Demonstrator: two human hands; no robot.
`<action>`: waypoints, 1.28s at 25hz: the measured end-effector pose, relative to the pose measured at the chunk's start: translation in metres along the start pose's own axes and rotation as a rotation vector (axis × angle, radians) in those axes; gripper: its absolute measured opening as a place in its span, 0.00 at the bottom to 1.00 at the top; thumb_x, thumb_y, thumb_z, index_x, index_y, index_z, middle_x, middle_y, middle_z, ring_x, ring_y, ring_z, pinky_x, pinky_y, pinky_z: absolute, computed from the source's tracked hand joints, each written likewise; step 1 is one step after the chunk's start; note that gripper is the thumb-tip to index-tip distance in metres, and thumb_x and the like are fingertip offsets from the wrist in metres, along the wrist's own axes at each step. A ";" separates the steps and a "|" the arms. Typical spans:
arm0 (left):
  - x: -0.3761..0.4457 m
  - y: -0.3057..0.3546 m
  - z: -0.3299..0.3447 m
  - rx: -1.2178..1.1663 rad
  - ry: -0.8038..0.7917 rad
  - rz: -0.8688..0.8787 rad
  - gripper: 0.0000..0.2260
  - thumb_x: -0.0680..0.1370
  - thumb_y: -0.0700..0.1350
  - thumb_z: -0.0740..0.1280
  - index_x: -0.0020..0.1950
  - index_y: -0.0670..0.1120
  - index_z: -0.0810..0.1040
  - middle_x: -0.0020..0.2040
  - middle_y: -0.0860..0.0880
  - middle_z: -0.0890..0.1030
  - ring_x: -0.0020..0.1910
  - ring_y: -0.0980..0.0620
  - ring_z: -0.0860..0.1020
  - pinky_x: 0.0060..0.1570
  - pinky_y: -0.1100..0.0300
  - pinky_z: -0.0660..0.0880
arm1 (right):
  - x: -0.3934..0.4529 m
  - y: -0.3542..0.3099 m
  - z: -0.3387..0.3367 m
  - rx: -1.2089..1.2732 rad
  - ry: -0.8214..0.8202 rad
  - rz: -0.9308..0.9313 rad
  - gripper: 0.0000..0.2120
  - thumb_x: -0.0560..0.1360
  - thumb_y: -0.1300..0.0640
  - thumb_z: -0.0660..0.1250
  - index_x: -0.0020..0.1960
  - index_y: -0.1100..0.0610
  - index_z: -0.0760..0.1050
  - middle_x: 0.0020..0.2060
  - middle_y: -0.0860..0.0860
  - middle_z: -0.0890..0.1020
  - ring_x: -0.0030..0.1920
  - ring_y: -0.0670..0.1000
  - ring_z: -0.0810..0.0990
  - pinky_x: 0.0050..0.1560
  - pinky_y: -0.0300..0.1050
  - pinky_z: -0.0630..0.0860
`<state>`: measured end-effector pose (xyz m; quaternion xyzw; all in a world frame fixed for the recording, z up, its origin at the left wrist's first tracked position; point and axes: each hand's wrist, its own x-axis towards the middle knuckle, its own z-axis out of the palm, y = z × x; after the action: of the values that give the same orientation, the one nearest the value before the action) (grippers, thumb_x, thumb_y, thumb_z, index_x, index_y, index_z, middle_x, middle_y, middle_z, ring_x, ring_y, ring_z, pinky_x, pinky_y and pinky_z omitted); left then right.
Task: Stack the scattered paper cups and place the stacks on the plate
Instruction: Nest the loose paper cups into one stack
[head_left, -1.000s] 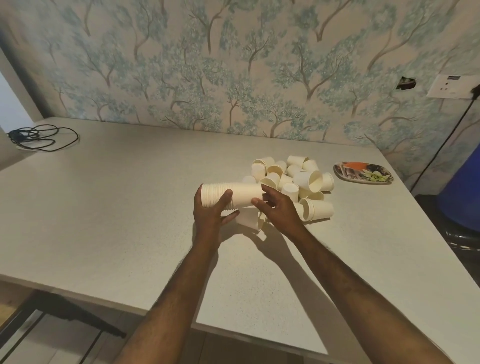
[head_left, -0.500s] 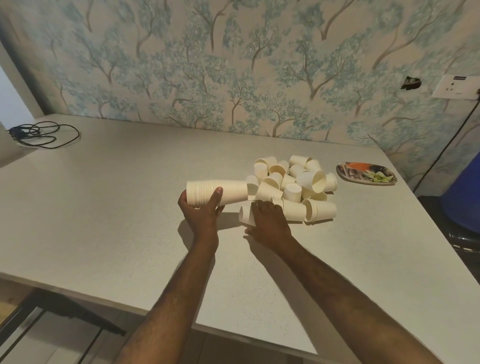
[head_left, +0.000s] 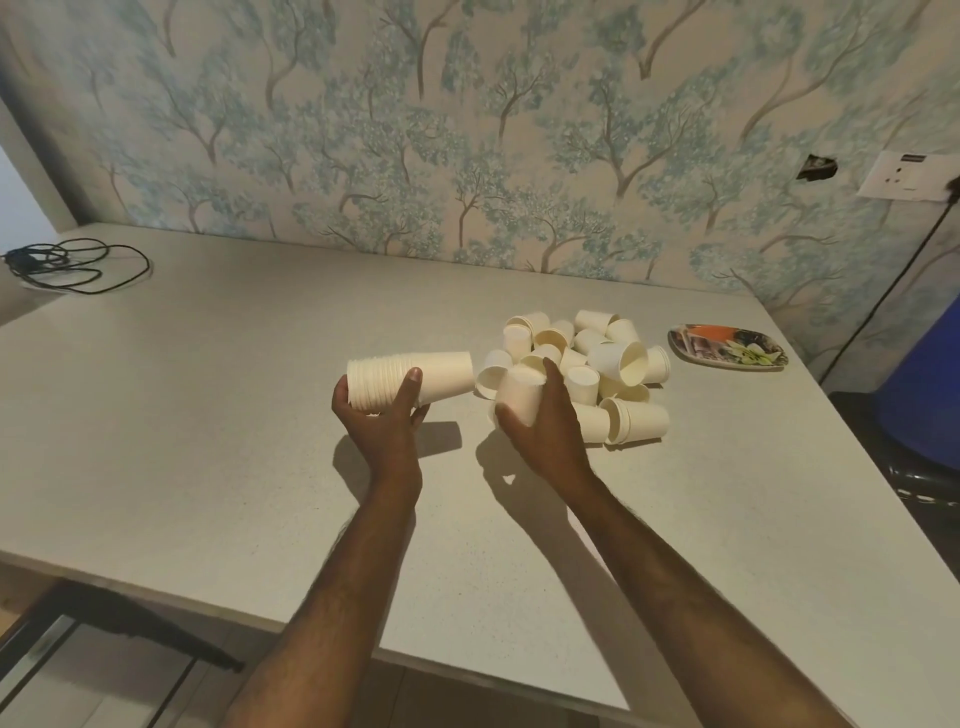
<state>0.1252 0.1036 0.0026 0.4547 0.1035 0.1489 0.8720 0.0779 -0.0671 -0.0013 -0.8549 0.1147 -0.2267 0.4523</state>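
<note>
Holding the stack: your left hand (head_left: 382, 415) grips a long nested stack of cups (head_left: 410, 378) on its side, thumb over the front and fingers curled underneath. The rims sit at your palm, so the closed bottom end points toward your right hand.
Why sideways: judged from the pose, you keep the stack level and clear of the counter (head_left: 208, 415) so that you can feed it one-handed while the other hand fetches.
Fetching hand: your right hand (head_left: 540, 421) is wrapped round a single cup (head_left: 519, 397), thumb on the near side and fingers over the far side, at the near edge of the loose pile.
Loose pile: the scattered cups (head_left: 597, 364) lie just beyond and to the outer side of your right hand, most tipped over, a few already nested in pairs.
Plate: the patterned plate (head_left: 727, 347) sits well beyond the pile, on the far side from your left hand, with no cups on it yet.
Gap between hands: the stack's end and the held cup are close but apart.
Change from half a second ago: your right hand lay low over a cup at the pile's near edge; now it has the cup lifted and turned up in its grip. Your left hand has kept its hold and its place.
Change from a second ago: both hands were then together at the stack.
Stage: mid-stacking, I judge; many cups remain.
</note>
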 end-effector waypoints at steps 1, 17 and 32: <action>0.000 0.001 0.002 -0.013 -0.007 -0.003 0.39 0.69 0.40 0.81 0.74 0.52 0.64 0.69 0.47 0.71 0.63 0.51 0.76 0.48 0.47 0.85 | 0.003 -0.005 -0.002 0.206 0.045 0.079 0.37 0.75 0.49 0.72 0.77 0.54 0.57 0.67 0.51 0.73 0.63 0.54 0.76 0.59 0.49 0.76; -0.027 -0.022 0.059 0.058 -0.177 -0.121 0.45 0.69 0.38 0.81 0.77 0.51 0.58 0.59 0.55 0.72 0.55 0.57 0.77 0.38 0.59 0.82 | 0.018 -0.003 -0.017 0.405 -0.116 0.165 0.31 0.73 0.50 0.76 0.69 0.57 0.65 0.63 0.54 0.77 0.60 0.54 0.80 0.57 0.50 0.81; -0.026 -0.034 0.060 0.126 -0.109 -0.108 0.45 0.69 0.40 0.82 0.77 0.52 0.57 0.70 0.45 0.69 0.65 0.44 0.74 0.51 0.45 0.84 | 0.031 0.061 -0.042 -0.963 -0.247 -0.306 0.23 0.74 0.50 0.70 0.66 0.55 0.70 0.60 0.54 0.76 0.59 0.57 0.77 0.56 0.54 0.73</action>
<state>0.1259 0.0306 0.0101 0.5097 0.0892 0.0699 0.8528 0.0849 -0.1442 -0.0219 -0.9935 0.0254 -0.1093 -0.0202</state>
